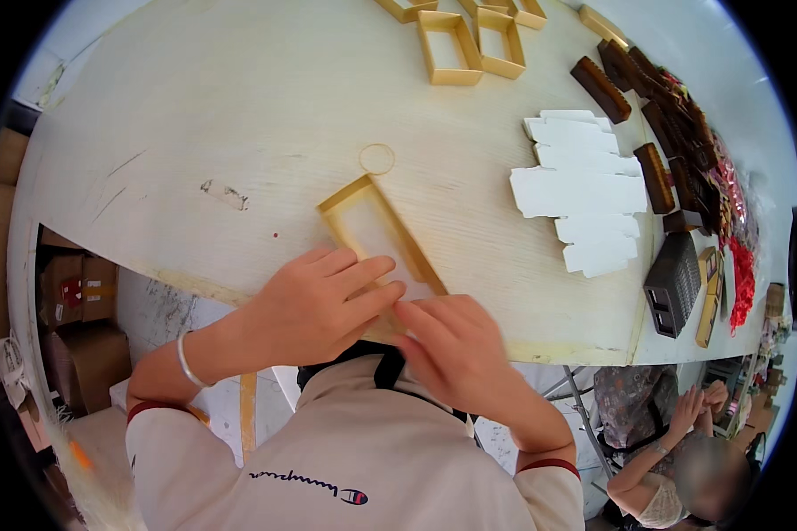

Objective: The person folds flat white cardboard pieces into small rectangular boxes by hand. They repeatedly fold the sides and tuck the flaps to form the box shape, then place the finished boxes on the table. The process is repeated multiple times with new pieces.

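A long rectangular gold cardboard box frame (407,239) lies slantwise on the table close to my body, its far corner pointing up and left. My left hand (314,296) is closed over its near end, with the fingers bent across the edge. At the near right corner my right hand (452,341) pinches the same frame, fingertips almost touching those of the left. The hands hide much of this near end. Just beyond the frame's far corner lies a thin yellowish ring (376,159), which looks like a rubber band.
More gold frames (450,49) stand at the far edge. Flat white box blanks (580,190) lie to the right. Beyond them are dark brown ridged blocks (655,177), a black slotted basket (673,283) and red strands (742,279). Another person (673,442) sits at lower right.
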A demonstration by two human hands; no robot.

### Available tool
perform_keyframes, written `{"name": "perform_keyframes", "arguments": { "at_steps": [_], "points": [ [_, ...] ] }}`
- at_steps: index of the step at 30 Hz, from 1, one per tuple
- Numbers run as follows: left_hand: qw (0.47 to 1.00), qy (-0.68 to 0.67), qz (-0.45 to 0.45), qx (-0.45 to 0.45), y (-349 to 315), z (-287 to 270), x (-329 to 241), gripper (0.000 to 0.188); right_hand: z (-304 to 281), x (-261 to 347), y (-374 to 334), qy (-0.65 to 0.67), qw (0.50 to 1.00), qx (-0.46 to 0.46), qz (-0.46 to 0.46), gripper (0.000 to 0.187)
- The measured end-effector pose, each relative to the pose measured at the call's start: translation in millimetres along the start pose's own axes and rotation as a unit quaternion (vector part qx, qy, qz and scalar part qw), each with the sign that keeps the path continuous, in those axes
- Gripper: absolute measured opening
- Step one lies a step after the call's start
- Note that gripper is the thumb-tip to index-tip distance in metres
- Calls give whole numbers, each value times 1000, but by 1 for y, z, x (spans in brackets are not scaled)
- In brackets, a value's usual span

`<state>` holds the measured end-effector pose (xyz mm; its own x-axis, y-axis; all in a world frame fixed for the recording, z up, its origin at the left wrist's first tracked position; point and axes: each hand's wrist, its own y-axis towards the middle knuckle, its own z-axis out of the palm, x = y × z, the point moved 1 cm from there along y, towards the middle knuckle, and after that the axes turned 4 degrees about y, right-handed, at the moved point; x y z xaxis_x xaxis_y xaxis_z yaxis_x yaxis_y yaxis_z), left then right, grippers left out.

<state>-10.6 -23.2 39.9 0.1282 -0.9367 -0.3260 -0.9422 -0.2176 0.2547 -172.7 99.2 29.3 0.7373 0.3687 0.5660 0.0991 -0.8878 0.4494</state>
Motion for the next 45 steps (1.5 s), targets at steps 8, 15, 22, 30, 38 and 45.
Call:
{"name": "perform_keyframes", "arguments": {
  "at_steps": [8,15,22,30,38,45],
  "points": [
    [999,-16,38,-21,-6,14,3,34,-28,-40,-2,-80,981,163,-69,44],
    [990,-136,44,4,-8,19,9,24,-28,-42,7,64,974,210,-55,26],
    [984,-166,-2,-56,-8,32,2,19,-1,-43,4,135,981,136,-19,23],
    [994,-88,-26,-63,-6,37,-9,20,-5,-41,3,130,978,161,-7,26],
    [988,-89,-38,-118,-4,45,-11,9,-6,-39,1,106,984,145,7,31],
    [988,-96,-46,-113,-8,44,-11,7,-7,-7,-56,-202,972,49,-110,19]
  ]
}}
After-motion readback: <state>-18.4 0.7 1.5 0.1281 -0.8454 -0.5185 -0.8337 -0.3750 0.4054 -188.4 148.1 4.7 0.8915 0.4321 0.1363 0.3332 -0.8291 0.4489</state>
